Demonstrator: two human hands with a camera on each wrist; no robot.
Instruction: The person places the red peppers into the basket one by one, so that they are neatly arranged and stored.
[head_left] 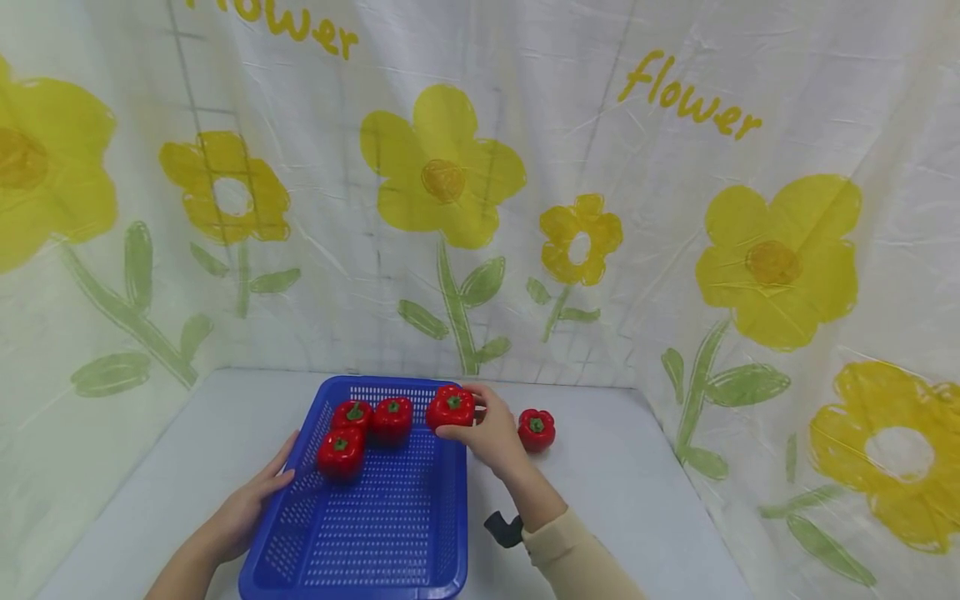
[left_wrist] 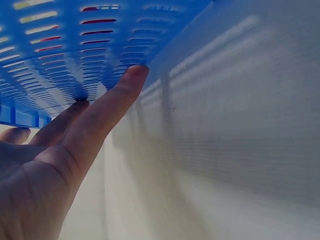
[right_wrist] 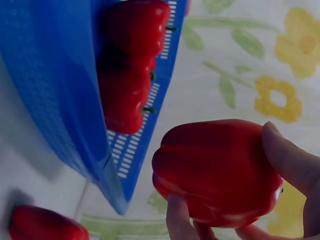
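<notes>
Your left hand rests flat against the left outer wall of the blue basket, fingers straight and relaxed, holding nothing; the left wrist view shows the fingertips touching the slotted plastic. Inside the basket, at its far end, three red peppers sit close together. Over the basket's far right corner, your right hand grips a fourth red pepper, fingers and thumb curled round it, held just above the rim. Just right of that hand, one more pepper lies on the grey table, outside the basket.
</notes>
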